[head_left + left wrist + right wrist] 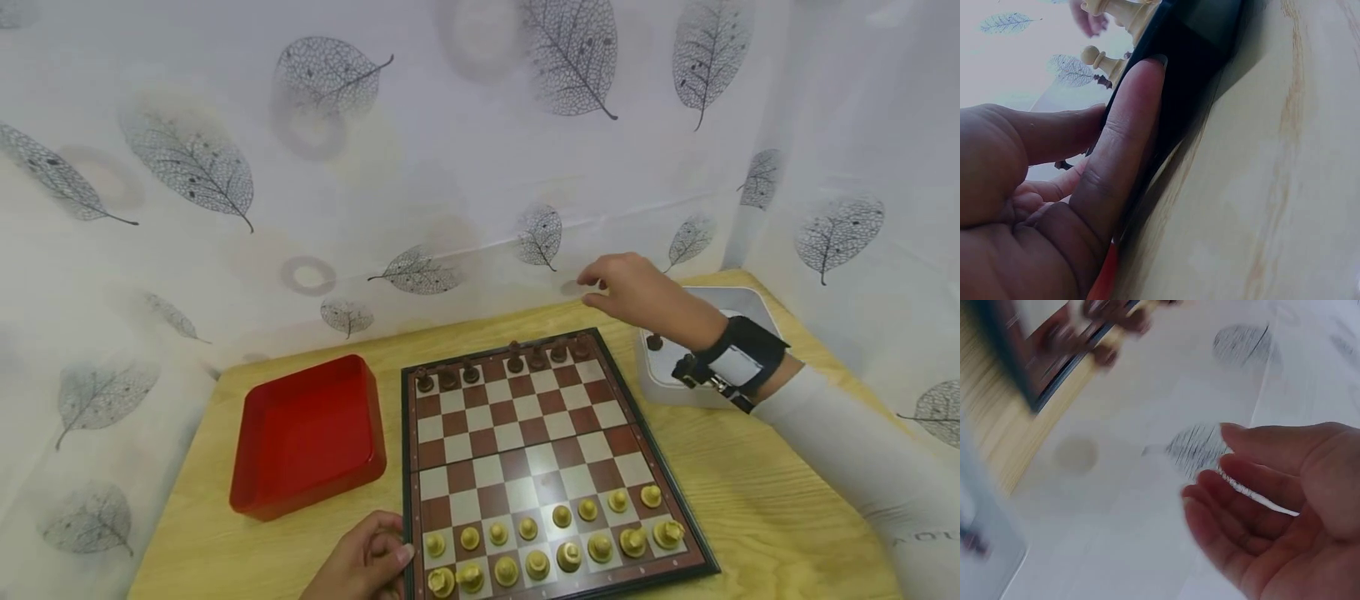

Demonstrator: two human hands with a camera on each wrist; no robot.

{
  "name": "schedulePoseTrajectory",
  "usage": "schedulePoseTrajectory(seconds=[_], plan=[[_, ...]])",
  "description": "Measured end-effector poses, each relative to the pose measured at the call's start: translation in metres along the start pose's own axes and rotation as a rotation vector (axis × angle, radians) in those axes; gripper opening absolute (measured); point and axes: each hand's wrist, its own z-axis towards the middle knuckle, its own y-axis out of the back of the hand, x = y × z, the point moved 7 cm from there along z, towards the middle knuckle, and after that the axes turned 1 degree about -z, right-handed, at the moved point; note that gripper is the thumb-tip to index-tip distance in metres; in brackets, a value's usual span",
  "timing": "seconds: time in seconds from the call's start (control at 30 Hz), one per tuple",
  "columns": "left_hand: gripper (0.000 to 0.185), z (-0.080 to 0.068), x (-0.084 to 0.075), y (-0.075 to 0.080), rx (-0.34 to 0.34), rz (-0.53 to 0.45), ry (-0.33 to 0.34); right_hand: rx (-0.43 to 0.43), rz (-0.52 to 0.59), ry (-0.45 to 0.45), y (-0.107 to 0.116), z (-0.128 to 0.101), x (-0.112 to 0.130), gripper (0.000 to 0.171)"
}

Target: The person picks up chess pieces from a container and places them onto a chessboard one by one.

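A folding chess board (525,433) lies on the wooden table (750,500). Brown pieces (514,360) line its far row and cream pieces (537,565) fill the two near rows. My right hand (587,287) hovers above the board's far right corner with relaxed fingers. In the right wrist view the right hand (1210,469) shows a bare palm holding nothing. My left hand (393,546) rests at the board's near left edge. The left wrist view shows a straight finger (1129,106) pressed along the board's dark rim (1191,69), with a cream pawn (1099,59) just above.
A red tray (255,504) sits on the table left of the board. A white container (738,296) stands at the right, under my right forearm, with one dark piece (654,341) in it. A leaf-patterned white cloth (420,167) backs the table.
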Motion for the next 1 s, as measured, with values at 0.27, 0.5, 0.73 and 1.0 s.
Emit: schedulePoseTrajectory(seconds=[0.27,0.5,0.73,1.0], plan=[[0.048,0.000,-0.002,-0.001,-0.016,-0.014,0.009,0.152,-0.068,-0.138,0.000,-0.024,-0.065,0.042],[0.048,-0.001,-0.002,-0.001,-0.012,-0.006,0.002,0.240,-0.059,-0.218,-0.013,-0.040,-0.097,0.045],[0.045,0.000,-0.005,-0.001,0.005,0.022,-0.018,0.245,-0.049,-0.207,-0.022,-0.038,-0.105,0.034],[0.045,0.000,-0.004,-0.001,0.001,0.027,-0.025,0.208,-0.035,-0.188,-0.027,-0.038,-0.104,0.020]])
